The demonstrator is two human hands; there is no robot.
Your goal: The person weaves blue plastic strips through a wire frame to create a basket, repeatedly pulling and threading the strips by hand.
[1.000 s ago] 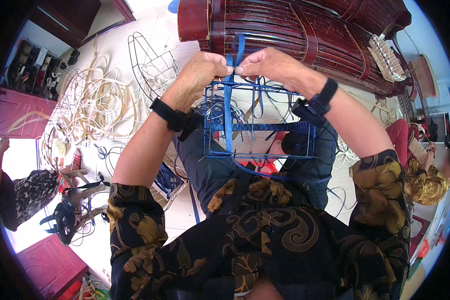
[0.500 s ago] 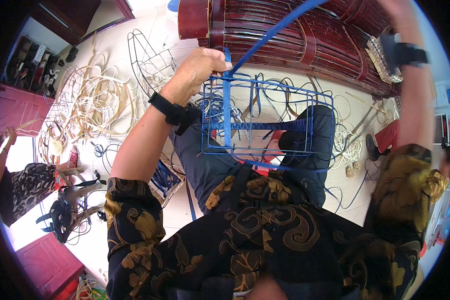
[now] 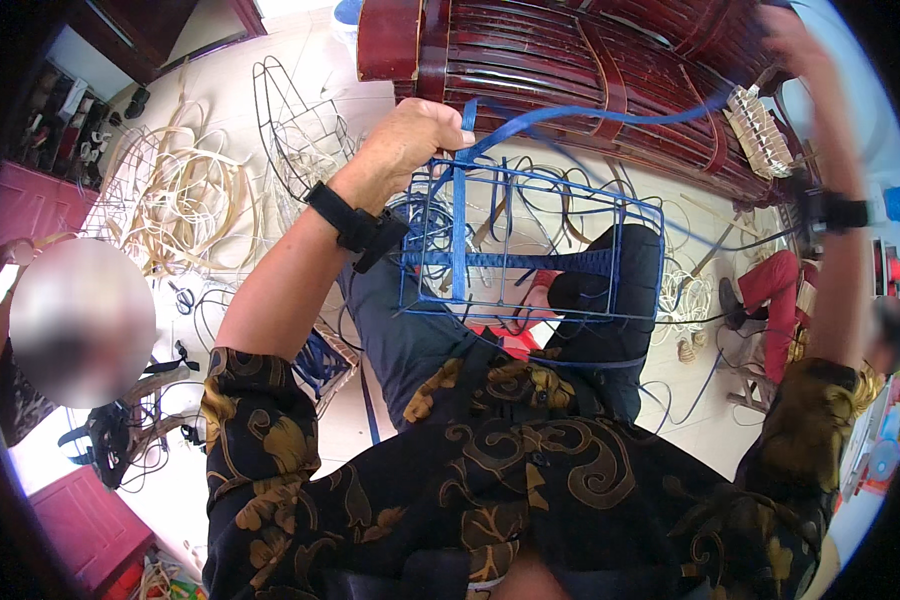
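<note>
A blue wire basket frame rests across my lap, with flat blue strip wound along some of its bars. My left hand is closed at the frame's upper left corner, pinching blue strip between thumb and fingers. From that corner a long loose blue strip arcs rightward in front of the bench. Far out at the upper right my right hand is raised, blurred by motion; whether the strip runs into its fingers cannot be made out.
A dark red slatted bench stands ahead, a small woven basket at its right end. Pale strips lie heaped on the floor at left beside a bare wire frame. Other people sit at left and right, one in red trousers.
The blue strip, stretched up and right before, now sags in a curve to the right. My right arm has shifted slightly. My left hand keeps its hold on the corner; the frame tilts a little.
</note>
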